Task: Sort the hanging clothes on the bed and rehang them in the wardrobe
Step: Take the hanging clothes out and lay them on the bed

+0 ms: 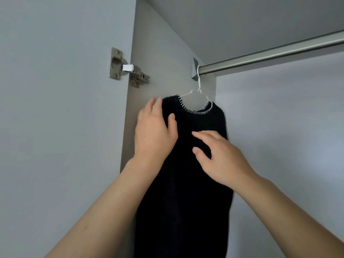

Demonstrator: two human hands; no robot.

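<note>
grey wardrobe (167, 43) walls framed a rail (270, 54); on its left end a white hanger (198, 90) carried a black top (195, 164). left hand (154, 131) and right hand (221, 157) lay flat on it, fingers loose, gripping nothing.

Black knitted garment (197, 164): soft, matt cloth with a slightly fuzzy surface, its neckline edged in white blanket stitching (197, 111); white hanger (198, 90): thin and smooth, of coated wire or plastic, which cannot be told; hanging rail (270, 54): brushed metal, satin sheen, with a long pale highlight along its upper side; rail bracket (195, 70) at the rail's left end: smooth grey metal; door hinge (128, 68): bright plated metal, its central arm glossy, its plates duller, with visible screw heads; wardrobe panels (55, 108): smooth, matt pale grey, with no visible grain.
</note>
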